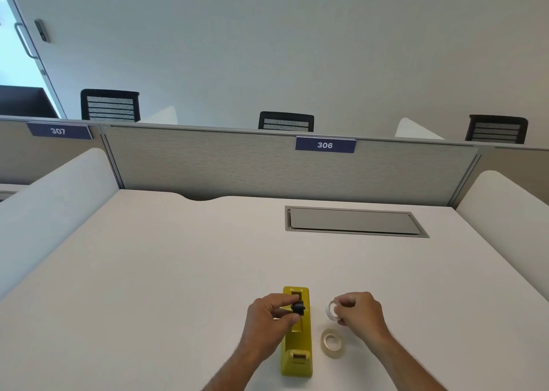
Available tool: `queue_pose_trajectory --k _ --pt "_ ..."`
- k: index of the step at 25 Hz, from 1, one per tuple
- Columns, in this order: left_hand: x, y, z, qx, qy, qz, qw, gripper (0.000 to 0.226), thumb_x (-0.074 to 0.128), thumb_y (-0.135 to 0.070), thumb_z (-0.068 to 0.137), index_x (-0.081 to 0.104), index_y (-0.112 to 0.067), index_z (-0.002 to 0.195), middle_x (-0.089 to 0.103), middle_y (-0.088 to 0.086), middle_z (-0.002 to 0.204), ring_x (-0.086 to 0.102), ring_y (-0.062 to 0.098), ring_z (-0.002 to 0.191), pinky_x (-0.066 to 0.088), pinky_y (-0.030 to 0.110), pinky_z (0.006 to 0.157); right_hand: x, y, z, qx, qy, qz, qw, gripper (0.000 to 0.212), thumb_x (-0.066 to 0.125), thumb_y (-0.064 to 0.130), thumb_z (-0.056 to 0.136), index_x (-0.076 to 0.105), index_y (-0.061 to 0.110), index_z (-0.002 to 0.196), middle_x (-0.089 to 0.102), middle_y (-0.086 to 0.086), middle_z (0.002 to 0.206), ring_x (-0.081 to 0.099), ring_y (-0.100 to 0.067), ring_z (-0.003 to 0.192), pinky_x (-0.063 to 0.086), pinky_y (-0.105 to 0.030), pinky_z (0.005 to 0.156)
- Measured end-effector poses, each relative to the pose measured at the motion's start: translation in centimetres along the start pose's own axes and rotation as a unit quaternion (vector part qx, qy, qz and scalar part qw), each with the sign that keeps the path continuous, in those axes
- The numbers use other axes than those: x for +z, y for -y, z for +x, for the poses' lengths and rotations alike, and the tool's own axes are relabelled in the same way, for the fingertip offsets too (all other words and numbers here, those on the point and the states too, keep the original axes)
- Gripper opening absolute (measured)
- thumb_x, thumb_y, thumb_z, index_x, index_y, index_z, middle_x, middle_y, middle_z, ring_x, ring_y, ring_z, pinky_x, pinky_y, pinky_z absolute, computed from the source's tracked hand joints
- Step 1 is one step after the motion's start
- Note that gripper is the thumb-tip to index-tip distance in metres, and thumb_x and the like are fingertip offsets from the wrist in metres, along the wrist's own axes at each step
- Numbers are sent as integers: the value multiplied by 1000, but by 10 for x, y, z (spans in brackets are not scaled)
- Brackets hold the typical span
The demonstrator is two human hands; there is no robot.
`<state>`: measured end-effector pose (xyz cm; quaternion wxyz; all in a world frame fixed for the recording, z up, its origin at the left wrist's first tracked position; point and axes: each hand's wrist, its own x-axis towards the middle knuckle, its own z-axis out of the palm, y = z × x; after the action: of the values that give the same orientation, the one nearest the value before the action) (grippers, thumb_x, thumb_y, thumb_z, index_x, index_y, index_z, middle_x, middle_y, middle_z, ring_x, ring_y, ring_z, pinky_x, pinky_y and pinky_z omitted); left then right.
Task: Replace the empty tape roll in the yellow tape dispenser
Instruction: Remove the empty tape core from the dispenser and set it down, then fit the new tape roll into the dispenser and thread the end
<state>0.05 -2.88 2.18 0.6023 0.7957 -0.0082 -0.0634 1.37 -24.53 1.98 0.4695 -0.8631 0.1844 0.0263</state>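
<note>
While the left hand pinches the black spindle above the yellow tape dispenser on the desk, the right hand grips the empty core; the full roll lies beside and should slide squarely onto the spindle.

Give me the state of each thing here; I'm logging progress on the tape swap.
Yellow dispenser: upright on desk, roll slot empty.
Black hub: held above the dispenser by left hand.
White ring: pinched in right hand.
Tape roll: flat on desk, untouched.
Desk hatch: closed.
</note>
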Motion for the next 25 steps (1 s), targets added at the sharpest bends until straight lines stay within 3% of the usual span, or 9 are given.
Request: queue_pose_trajectory --k 5,11,14,16,19,22,25 --pt "0 2 0 -7 4 8 1000 37 80 -4 79 76 -30 105 71 -19 103 72 1 85 56 12 74 4 -8 15 21 -17 -138 990 11 69 8 66 74 17 61 70 2 50 68 -11 45 57 -25 58" --pt "0 1 -2 -11 2 16 1000 36 82 -10 79 73 -37 101 72 -22 99 72 0 84 55 11 71 11 -17 29 44 -25 -181 982 11 76 17 66 68 18 58 69 4 55 66 -11 56 40 -18 46" --pt "-1 0 -3 -15 1 17 1000 36 82 -12 79 72 -39 99 74 -19 98 72 0 84 54 11 70 13 -22 27 36 -31 -169 984 11 73 15 69 66 13 60 70 0 56 68 -17 56 46 -22 51" --pt "-2 0 -3 -19 -1 17 1000 35 82 -13 79 71 -40 98 74 -18 99 72 -1 84 54 10 69 12 -22 20 12 -58 -148 987 3 72 17 73 73 16 76 75 0 72 69 -19 67 51 -26 63" --pt "-1 1 -3 -20 -3 20 1000 35 82 -14 79 71 -40 99 74 -17 101 71 0 85 53 10 70 7 -20 0 -58 -38 -172 983 18 74 37 71 71 25 84 70 9 76 64 -8 71 54 -26 66" --pt "1 2 -4 -21 -5 10 1000 35 83 -13 78 73 -39 98 75 -16 102 72 4 86 56 14 76 6 -19 -21 -126 60 -313 939 45 64 62 62 62 32 95 62 14 89 61 -8 84 51 -24 72" --pt "3 2 -5 -23 -4 10 1000 35 82 -13 79 74 -35 104 74 -14 104 72 6 87 57 18 82 12 -21 -32 -133 79 -353 923 57 63 67 60 54 34 105 52 15 92 60 -11 95 48 -25 77"
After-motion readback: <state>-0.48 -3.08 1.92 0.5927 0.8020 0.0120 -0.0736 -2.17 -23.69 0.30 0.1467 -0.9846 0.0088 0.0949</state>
